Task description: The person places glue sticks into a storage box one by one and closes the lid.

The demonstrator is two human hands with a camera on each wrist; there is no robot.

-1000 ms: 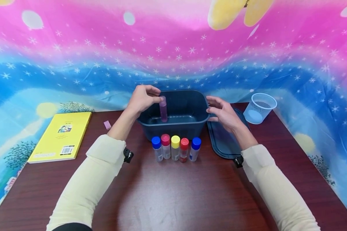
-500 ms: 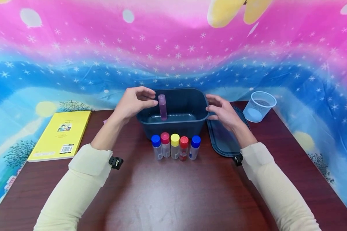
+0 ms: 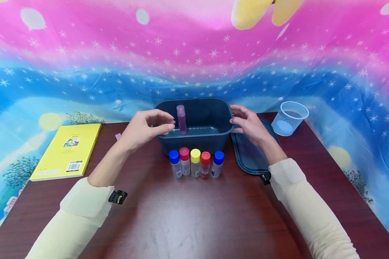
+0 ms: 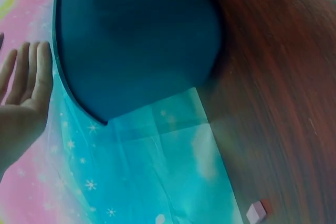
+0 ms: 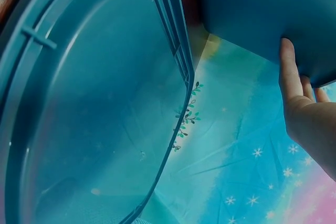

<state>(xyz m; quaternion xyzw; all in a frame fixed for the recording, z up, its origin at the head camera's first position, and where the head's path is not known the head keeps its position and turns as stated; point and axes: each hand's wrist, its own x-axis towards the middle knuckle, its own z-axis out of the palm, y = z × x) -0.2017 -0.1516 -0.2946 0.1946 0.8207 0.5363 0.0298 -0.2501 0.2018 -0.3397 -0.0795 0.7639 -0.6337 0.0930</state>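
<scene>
So my left hand is right by the left end of the dark blue bin, fingers loosely apart, thumb not meeting them, holding nothing. Honestly can't tell if it's grazing the rim. My right hand is at the other end, fingertips against the bin's outer wall, not pinching anything. The purple bottle stands upright inside the bin, toward the left end.

Lined up in front, left to right: a blue-capped bottle, crimson-capped bottle, yellow-capped bottle, red-capped bottle and second blue-capped bottle, all upright on my brown table. The lid lies just right of the bin, partly under my right hand. Beyond that's a light blue mesh cup. Over left: yellow book, plus a little pink block.
</scene>
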